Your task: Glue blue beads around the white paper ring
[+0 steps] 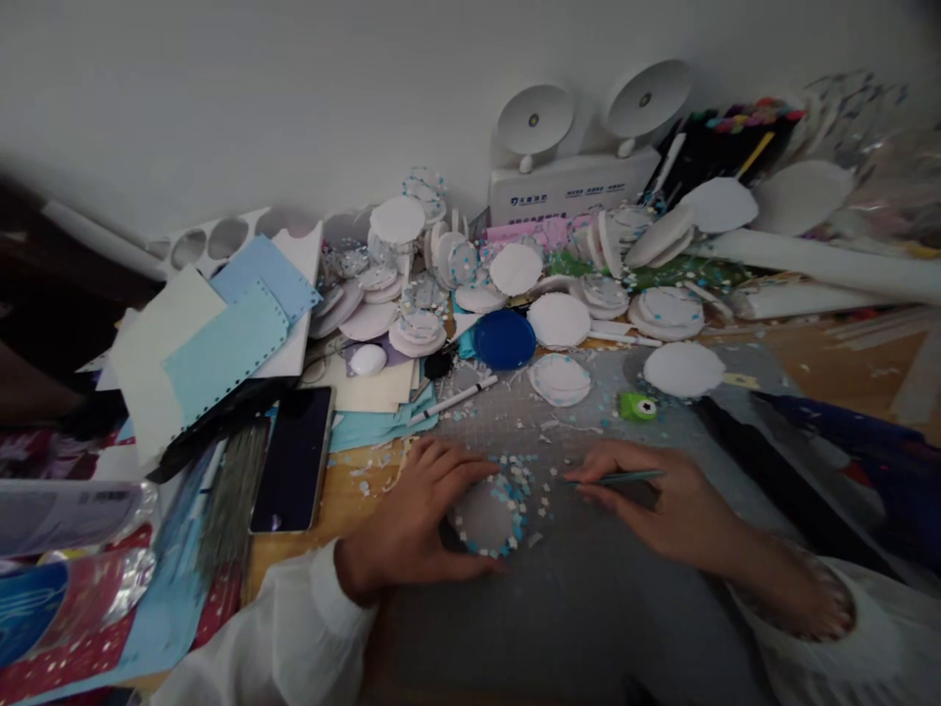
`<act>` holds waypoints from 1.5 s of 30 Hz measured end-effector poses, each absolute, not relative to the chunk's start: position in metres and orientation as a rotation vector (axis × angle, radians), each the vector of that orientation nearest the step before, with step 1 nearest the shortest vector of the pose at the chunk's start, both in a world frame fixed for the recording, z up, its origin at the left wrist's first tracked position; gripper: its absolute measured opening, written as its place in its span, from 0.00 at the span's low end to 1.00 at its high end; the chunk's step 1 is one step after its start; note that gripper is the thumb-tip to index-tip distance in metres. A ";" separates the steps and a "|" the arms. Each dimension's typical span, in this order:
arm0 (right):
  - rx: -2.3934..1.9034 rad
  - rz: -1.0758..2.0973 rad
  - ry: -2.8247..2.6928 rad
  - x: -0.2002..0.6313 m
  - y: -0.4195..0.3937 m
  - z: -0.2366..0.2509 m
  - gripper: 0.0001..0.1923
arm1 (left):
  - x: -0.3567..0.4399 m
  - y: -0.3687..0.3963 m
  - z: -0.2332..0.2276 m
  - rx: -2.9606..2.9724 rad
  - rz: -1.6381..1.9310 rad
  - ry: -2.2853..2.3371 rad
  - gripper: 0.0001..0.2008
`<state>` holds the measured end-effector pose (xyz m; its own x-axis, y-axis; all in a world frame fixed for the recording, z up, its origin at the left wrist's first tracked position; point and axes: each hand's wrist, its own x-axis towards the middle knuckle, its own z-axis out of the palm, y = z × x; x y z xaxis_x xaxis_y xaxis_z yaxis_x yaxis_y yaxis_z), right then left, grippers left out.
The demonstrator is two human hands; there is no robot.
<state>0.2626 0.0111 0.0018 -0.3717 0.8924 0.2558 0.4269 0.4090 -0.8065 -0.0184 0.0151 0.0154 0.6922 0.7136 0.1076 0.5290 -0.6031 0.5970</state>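
Building up a small ring (518,522) of blue and white flower bits, which is lying on the gray mat (573,618) over the wooden counter (342,500). Looks well along: bits are crowding the right and lower arc, while the left side is partly hiding behind the hand, so cannot tell there. Loose flowers (545,502) are lying just right of the ring; some are probably waiting to be placed. Behind, other trimmed discs (560,380) are sitting, seemingly done. Ring is sitting between the left hand's (426,510) thumb and index, those fingers lightly gripping its rim. Right hand's (668,495) fingers are pinching a thin tool (638,477), tip pointing toward the loose flowers, apart from the ring.
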 end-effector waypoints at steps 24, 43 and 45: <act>-0.882 0.932 -1.493 0.205 -0.007 0.022 0.05 | -0.013 0.007 0.018 2.019 1.049 0.917 0.08; -0.890 1.147 -1.362 0.207 -0.017 0.008 0.06 | -0.011 0.000 0.017 2.016 1.040 0.889 0.05; -0.876 1.152 -1.376 0.206 -0.017 0.009 0.07 | -0.011 0.001 0.016 2.024 1.046 0.858 0.04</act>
<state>0.2062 -0.0167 0.0092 -0.1415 0.9524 0.2701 -0.0983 0.2580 -0.9611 -0.0111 0.0013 0.0157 0.4565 0.7949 0.3996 0.2369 -0.5416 0.8066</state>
